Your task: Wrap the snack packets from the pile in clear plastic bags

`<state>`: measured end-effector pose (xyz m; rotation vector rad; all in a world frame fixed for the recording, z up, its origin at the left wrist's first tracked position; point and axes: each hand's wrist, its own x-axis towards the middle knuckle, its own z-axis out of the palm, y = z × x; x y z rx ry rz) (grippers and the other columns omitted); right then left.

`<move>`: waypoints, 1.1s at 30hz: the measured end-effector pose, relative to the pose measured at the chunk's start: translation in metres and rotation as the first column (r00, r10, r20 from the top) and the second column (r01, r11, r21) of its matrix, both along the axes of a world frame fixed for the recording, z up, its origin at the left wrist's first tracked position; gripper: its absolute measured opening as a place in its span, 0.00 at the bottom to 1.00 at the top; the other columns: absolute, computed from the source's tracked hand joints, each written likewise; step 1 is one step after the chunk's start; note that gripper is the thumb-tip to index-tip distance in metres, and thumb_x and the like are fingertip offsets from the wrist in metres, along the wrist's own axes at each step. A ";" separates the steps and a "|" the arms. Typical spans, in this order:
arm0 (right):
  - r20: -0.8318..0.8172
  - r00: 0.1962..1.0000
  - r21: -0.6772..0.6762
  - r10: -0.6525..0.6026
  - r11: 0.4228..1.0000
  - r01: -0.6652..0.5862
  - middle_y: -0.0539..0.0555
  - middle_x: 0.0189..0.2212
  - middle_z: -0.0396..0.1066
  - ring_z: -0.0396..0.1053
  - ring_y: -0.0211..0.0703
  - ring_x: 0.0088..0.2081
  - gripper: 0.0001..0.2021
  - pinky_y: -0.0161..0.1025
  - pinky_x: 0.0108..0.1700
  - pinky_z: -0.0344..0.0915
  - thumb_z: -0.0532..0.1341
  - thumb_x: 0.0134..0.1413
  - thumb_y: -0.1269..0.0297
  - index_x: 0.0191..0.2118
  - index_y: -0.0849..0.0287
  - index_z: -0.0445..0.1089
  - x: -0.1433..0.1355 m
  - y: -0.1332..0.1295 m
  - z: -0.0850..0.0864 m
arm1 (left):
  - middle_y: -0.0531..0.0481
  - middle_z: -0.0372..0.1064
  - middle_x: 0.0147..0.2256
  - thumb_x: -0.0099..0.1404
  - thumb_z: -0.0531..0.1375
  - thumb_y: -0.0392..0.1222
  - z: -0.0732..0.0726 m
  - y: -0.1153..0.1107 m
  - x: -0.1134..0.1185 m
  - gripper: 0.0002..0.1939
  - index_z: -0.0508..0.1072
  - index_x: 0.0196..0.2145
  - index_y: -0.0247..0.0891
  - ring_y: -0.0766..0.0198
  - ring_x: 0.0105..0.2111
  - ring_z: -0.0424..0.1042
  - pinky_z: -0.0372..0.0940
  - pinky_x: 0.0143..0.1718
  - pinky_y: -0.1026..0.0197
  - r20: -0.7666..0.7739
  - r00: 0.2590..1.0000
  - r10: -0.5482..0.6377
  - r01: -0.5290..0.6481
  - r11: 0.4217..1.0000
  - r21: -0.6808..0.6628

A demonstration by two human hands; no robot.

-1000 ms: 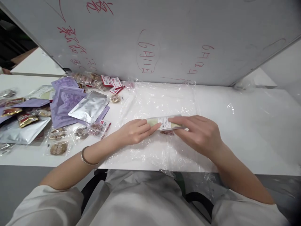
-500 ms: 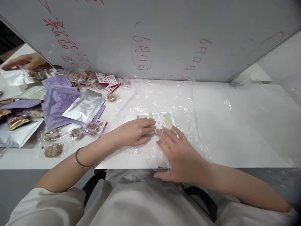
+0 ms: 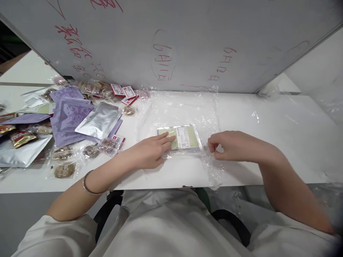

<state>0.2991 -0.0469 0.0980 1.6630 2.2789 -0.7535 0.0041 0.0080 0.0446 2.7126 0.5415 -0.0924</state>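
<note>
A green packet with a white label [image 3: 184,137] lies flat on a sheet of clear plastic wrap [image 3: 184,107] on the white table. My left hand [image 3: 151,151] rests with its fingers spread on the packet's left part, pressing it down. To the right of the packet, my right hand [image 3: 227,145] is closed, thumb and fingertips pinched near the wrap's right edge. Whether a bit of wrap is caught between those fingertips is too small to make out.
A whiteboard [image 3: 193,43] with red writing stands along the table's back. On the left are purple packets [image 3: 72,114], a silver pouch [image 3: 99,120], red-and-white cards [image 3: 128,92] and several small wrapped snacks [image 3: 64,170].
My right hand has moved right, off the packet, and closed. The near part of the wrap has shifted right and flattened. The other person's hand at the far left is gone from view.
</note>
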 end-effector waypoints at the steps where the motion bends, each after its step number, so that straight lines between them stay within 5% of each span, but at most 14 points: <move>1: 0.001 0.999 -0.042 -0.035 0.998 0.035 0.49 0.26 0.73 0.66 0.41 0.25 0.04 0.38 0.25 0.58 0.58 0.46 0.69 0.26 0.53 0.67 0.006 0.002 0.001 | 0.38 0.53 0.67 0.61 0.54 0.29 0.003 0.004 -0.004 0.18 0.72 0.49 0.33 0.49 0.67 0.55 0.61 0.60 0.52 0.003 1.000 0.016 -0.016 0.999 -0.036; 4: -0.003 0.986 -0.059 -0.166 0.984 0.166 0.49 0.26 0.72 0.65 0.41 0.25 0.03 0.38 0.24 0.57 0.58 0.47 0.68 0.27 0.53 0.66 0.020 0.008 -0.001 | 0.42 0.71 0.56 0.59 0.51 0.29 0.013 0.023 -0.017 0.19 0.73 0.46 0.37 0.56 0.51 0.74 0.68 0.45 0.59 0.016 0.989 0.147 -0.141 0.973 -0.180; 6: -0.015 0.973 -0.051 -0.232 0.972 0.231 0.50 0.28 0.72 0.64 0.40 0.25 0.02 0.38 0.24 0.57 0.58 0.47 0.67 0.29 0.53 0.65 0.028 0.016 -0.006 | 0.48 0.78 0.40 0.58 0.50 0.31 0.016 0.036 -0.023 0.16 0.74 0.38 0.39 0.60 0.38 0.76 0.66 0.37 0.62 0.013 0.955 0.296 -0.283 0.923 -0.261; 8: -0.020 0.959 -0.012 -0.282 0.960 0.281 0.51 0.30 0.73 0.65 0.41 0.26 0.02 0.38 0.25 0.59 0.58 0.48 0.67 0.29 0.53 0.63 0.033 0.026 -0.009 | 0.52 0.75 0.29 0.58 0.49 0.33 0.015 0.046 -0.024 0.11 0.71 0.28 0.39 0.61 0.31 0.73 0.63 0.32 0.63 0.026 0.884 0.466 -0.438 0.846 -0.304; 11: -0.069 0.939 0.124 -0.338 0.931 0.344 0.54 0.35 0.74 0.70 0.44 0.31 0.03 0.39 0.26 0.61 0.56 0.53 0.63 0.32 0.54 0.66 0.028 0.031 -0.008 | 0.52 0.72 0.26 0.58 0.49 0.34 0.010 0.051 -0.021 0.11 0.69 0.24 0.38 0.62 0.28 0.70 0.61 0.31 0.62 0.059 0.773 0.632 -0.582 0.742 -0.332; 14: -0.118 0.951 0.256 -0.287 0.916 0.308 0.58 0.38 0.75 0.73 0.48 0.34 0.15 0.41 0.29 0.65 0.54 0.58 0.52 0.40 0.56 0.69 -0.002 0.005 -0.004 | 0.50 0.75 0.33 0.61 0.52 0.40 0.009 0.046 -0.019 0.11 0.74 0.33 0.39 0.60 0.32 0.72 0.63 0.34 0.60 0.067 0.814 0.577 -0.525 0.781 -0.338; 17: 0.014 0.990 0.417 -0.139 0.901 0.120 0.63 0.38 0.76 0.74 0.56 0.36 0.24 0.47 0.31 0.68 0.60 0.51 0.43 0.41 0.62 0.72 -0.043 -0.041 -0.014 | 0.47 0.76 0.41 0.62 0.58 0.47 0.011 0.044 -0.020 0.14 0.75 0.42 0.39 0.56 0.39 0.73 0.65 0.41 0.57 0.102 0.889 0.446 -0.399 0.865 -0.304; 21: 0.240 0.970 0.481 -0.044 0.873 -0.080 0.64 0.38 0.78 0.76 0.54 0.34 0.14 0.44 0.30 0.69 0.59 0.54 0.70 0.46 0.67 0.74 -0.061 -0.076 -0.042 | 0.44 0.71 0.52 0.65 0.58 0.52 0.006 0.049 -0.024 0.15 0.77 0.39 0.39 0.55 0.46 0.73 0.66 0.47 0.53 0.191 0.885 0.424 -0.342 0.872 -0.350; 24: 0.268 0.962 0.392 -0.047 0.918 -0.065 0.61 0.36 0.78 0.76 0.50 0.31 0.16 0.43 0.28 0.69 0.53 0.53 0.79 0.43 0.65 0.75 -0.031 -0.071 -0.050 | 0.44 0.61 0.63 0.65 0.59 0.49 -0.004 0.053 -0.021 0.14 0.74 0.28 0.38 0.49 0.60 0.65 0.64 0.54 0.49 0.248 0.875 0.416 -0.274 0.847 -0.455; 29: 0.004 0.990 0.242 -0.142 0.961 0.137 0.55 0.47 0.78 0.77 0.54 0.42 0.18 0.48 0.38 0.74 0.55 0.57 0.68 0.49 0.54 0.76 0.048 -0.041 -0.040 | 0.45 0.55 0.67 0.63 0.58 0.41 -0.017 0.054 -0.009 0.12 0.66 0.22 0.38 0.48 0.68 0.53 0.58 0.62 0.45 0.206 0.920 0.333 -0.158 0.797 -0.582; 33: -0.175 0.914 0.042 -0.366 0.925 0.379 0.53 0.40 0.79 0.76 0.52 0.42 0.14 0.47 0.41 0.72 0.55 0.59 0.60 0.34 0.51 0.79 0.078 -0.006 -0.033 | 0.47 0.59 0.65 0.62 0.57 0.38 -0.021 0.057 -0.007 0.14 0.61 0.20 0.39 0.50 0.68 0.52 0.53 0.66 0.43 0.187 0.924 0.334 -0.171 0.798 -0.578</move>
